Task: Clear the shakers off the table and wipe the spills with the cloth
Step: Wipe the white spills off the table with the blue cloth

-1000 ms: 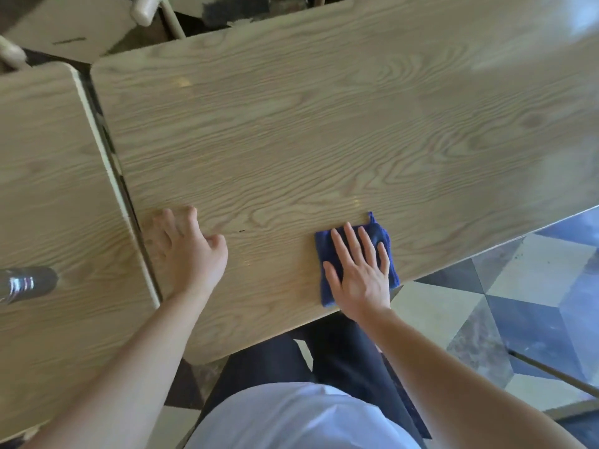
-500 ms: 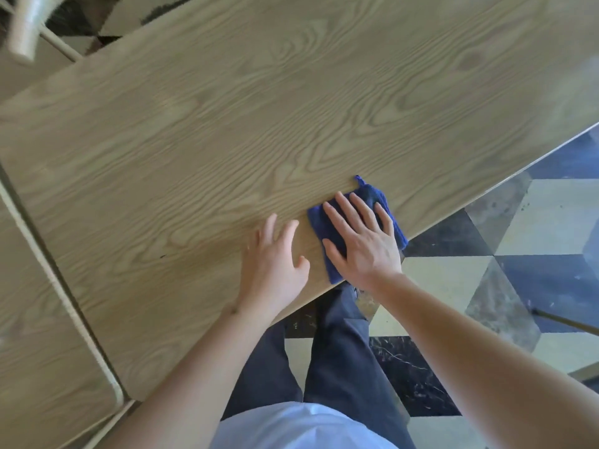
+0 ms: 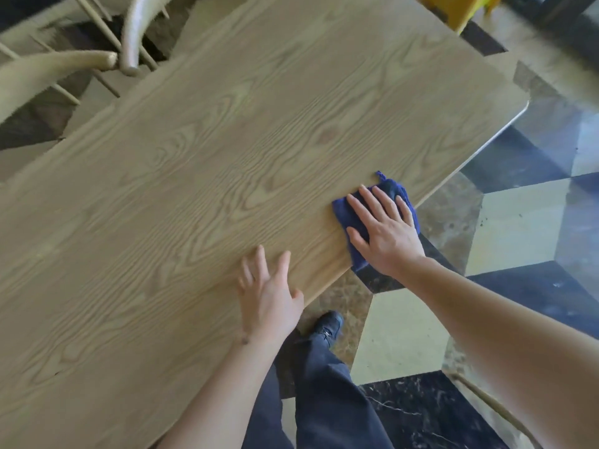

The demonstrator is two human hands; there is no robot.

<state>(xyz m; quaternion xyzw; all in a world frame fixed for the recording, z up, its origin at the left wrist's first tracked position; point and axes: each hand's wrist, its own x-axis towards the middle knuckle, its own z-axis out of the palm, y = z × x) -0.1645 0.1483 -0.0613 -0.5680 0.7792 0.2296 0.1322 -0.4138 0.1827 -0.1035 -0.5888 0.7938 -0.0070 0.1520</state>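
Two bare hands rest on a wood-grain bench (image 3: 227,163), seen from above by the head camera. Right hand (image 3: 387,233): palm down, fingers (image 3: 372,205) spread flat and extended, pressing a dark blue cloth (image 3: 393,187) against the bench surface; the fingers are not curled around the cloth but lie open on top of it. Cloth: folded, lying at the near edge of the bench, close to its right-hand corner, with part of it overhanging the edge below the wrist and a small loop or tag projecting from its far corner. Left hand (image 3: 270,296): palm down, fingers released and slightly spread, lying flat on the bare bench just beside its near edge, grasping nothing; it is near the right hand but apart from the cloth. No shaker stands on the visible portion of the bench. Below the bench edge: dark trousers (image 3: 327,393) and one dark shoe (image 3: 329,324) on a floor (image 3: 518,222) of pale, dark and mottled stone tiles. Beyond the far left edge of the bench: pale curved chair backs (image 3: 52,68) with thin spindles. At the top right: a yellow object (image 3: 457,8), blurred, identity not discernible.
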